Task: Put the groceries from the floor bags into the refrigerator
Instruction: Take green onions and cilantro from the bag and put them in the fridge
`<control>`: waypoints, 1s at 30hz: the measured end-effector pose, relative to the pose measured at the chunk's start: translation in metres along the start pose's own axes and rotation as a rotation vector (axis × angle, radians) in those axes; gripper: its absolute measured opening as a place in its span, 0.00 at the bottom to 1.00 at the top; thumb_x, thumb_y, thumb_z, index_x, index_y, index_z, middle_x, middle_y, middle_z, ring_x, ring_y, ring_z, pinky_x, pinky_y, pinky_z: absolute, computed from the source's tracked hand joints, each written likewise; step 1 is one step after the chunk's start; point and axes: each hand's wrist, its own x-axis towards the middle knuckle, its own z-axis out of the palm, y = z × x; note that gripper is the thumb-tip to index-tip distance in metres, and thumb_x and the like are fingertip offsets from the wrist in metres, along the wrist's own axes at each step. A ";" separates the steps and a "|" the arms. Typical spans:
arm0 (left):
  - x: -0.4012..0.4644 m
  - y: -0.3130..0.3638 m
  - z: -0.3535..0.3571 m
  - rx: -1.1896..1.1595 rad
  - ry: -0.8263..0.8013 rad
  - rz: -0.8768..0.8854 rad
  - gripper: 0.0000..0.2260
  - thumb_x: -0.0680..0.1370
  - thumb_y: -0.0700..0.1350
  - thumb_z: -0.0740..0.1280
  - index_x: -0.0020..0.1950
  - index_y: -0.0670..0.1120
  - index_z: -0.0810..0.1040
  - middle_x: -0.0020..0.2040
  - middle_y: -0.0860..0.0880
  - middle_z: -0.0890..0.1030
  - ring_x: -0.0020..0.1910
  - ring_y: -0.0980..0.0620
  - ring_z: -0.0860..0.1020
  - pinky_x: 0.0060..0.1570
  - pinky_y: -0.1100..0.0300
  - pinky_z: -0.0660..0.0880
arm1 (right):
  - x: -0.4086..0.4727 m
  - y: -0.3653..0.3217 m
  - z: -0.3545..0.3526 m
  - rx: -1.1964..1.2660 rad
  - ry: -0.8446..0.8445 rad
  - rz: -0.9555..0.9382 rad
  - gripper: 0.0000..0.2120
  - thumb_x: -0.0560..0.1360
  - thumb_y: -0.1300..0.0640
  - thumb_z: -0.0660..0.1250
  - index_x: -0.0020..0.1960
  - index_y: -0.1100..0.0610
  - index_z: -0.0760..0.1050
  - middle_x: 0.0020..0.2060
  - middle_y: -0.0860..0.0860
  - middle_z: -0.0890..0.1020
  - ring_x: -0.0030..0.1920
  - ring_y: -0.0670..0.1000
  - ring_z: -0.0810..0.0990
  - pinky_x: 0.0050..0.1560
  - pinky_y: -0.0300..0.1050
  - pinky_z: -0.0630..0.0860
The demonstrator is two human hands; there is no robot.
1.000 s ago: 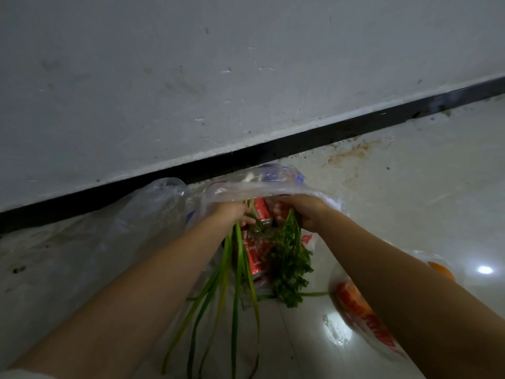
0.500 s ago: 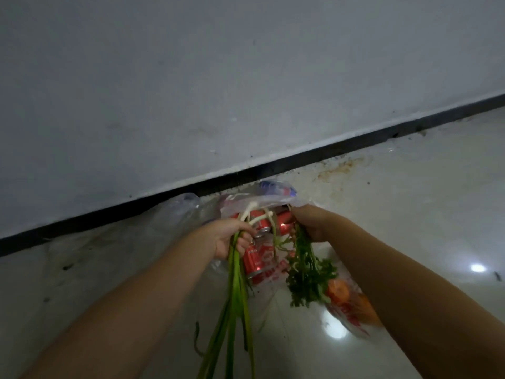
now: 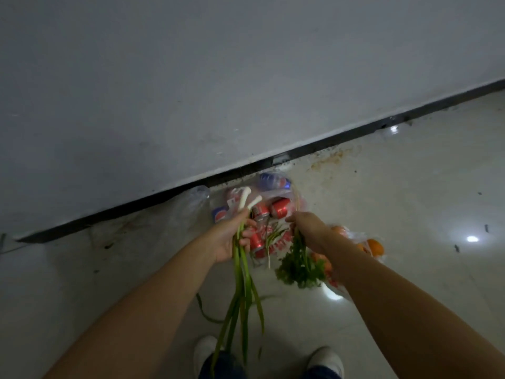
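Left hand [image 3: 229, 239] curls round a few scallions [image 3: 244, 272], gripping them just below the white bulbs, which stick out toward 12 o'clock while the long green leaves hang down toward 6, almost to the shoes [image 3: 325, 359]. Right hand [image 3: 307, 229] pinches a bunch of leafy herbs [image 3: 299, 269] by the stems, the leaves drooping at its 6 o'clock. Both bunches are lifted clear above the floor bags.

Between the hands, on the floor, lies a clear bag [image 3: 297, 201] of red cans [image 3: 280, 207], and at the right forearm's 3 o'clock a second bag with oranges [image 3: 374, 246]. No refrigerator is in view.

Risks, as I judge them: the scallions are held in a loose fist near one end, so a thin stalk could slide out on the carry; one green strand [image 3: 203, 310] seems to lie on the floor already at 7 o'clock of the hanging leaves. The trailing leaves could snag or be trodden on. The herb stems are thin and could shed sprigs if swung. The cans lie loose and might roll if the bag is nudged.
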 end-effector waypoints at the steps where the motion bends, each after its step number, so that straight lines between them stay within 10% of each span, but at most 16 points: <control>1: -0.008 0.000 0.001 -0.015 0.012 -0.003 0.17 0.80 0.57 0.60 0.42 0.44 0.73 0.26 0.51 0.68 0.20 0.56 0.65 0.22 0.65 0.67 | -0.009 -0.001 -0.002 -0.030 0.015 0.005 0.12 0.79 0.62 0.58 0.36 0.59 0.71 0.25 0.51 0.77 0.25 0.45 0.76 0.30 0.37 0.73; 7: -0.089 0.017 0.025 -0.024 -0.011 0.036 0.16 0.81 0.55 0.59 0.37 0.47 0.70 0.25 0.51 0.69 0.20 0.56 0.66 0.27 0.62 0.69 | -0.100 -0.026 -0.031 -0.003 0.065 -0.069 0.12 0.82 0.53 0.53 0.50 0.54 0.74 0.36 0.56 0.79 0.38 0.55 0.79 0.44 0.50 0.79; 18: -0.323 0.119 0.196 0.279 -0.161 0.395 0.13 0.82 0.51 0.58 0.40 0.45 0.68 0.26 0.51 0.65 0.23 0.55 0.62 0.24 0.62 0.62 | -0.378 -0.148 -0.142 0.433 0.247 -0.187 0.09 0.81 0.59 0.50 0.45 0.59 0.67 0.30 0.54 0.68 0.31 0.52 0.69 0.37 0.48 0.74; 30: -0.506 0.059 0.389 0.671 -0.842 0.312 0.10 0.83 0.43 0.51 0.49 0.41 0.69 0.33 0.48 0.67 0.29 0.53 0.64 0.32 0.60 0.64 | -0.650 -0.030 -0.238 0.797 0.748 -0.418 0.12 0.82 0.61 0.53 0.59 0.64 0.71 0.33 0.53 0.74 0.35 0.51 0.75 0.38 0.45 0.75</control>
